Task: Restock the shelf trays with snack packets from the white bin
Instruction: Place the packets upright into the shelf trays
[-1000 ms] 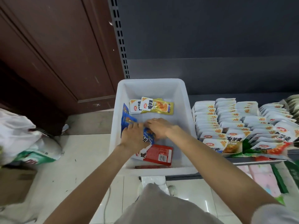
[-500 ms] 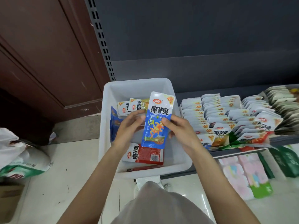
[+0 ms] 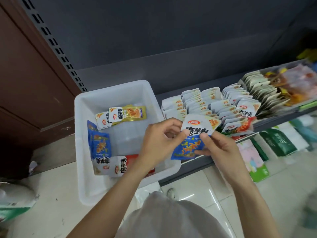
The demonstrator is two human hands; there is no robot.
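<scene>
I hold a blue-and-white snack packet (image 3: pixel 193 136) in the air between the white bin (image 3: pixel 113 93) and the shelf trays (image 3: pixel 212 103). My left hand (image 3: pixel 159 140) pinches its left edge and my right hand (image 3: pixel 217 148) pinches its right side, thumb on the front. The packet hangs over the bin's right rim and the front of the shelf. Inside the bin lie yellow packets (image 3: pixel 127 114) at the back, blue packets (image 3: pixel 99 143) along the left wall and a red-and-white packet (image 3: pixel 121 165) at the front.
Rows of upright packets fill the shelf trays, with darker packets (image 3: pixel 274 86) further right. Below the shelf stand green and pink packs (image 3: pixel 274 148). A brown wooden door (image 3: pixel 25 74) is on the left, a bag (image 3: pixel 13 200) on the tiled floor.
Both hands lifted the blue packet out of the bin and carried it right, toward the shelf trays. The view has swung to the right.
</scene>
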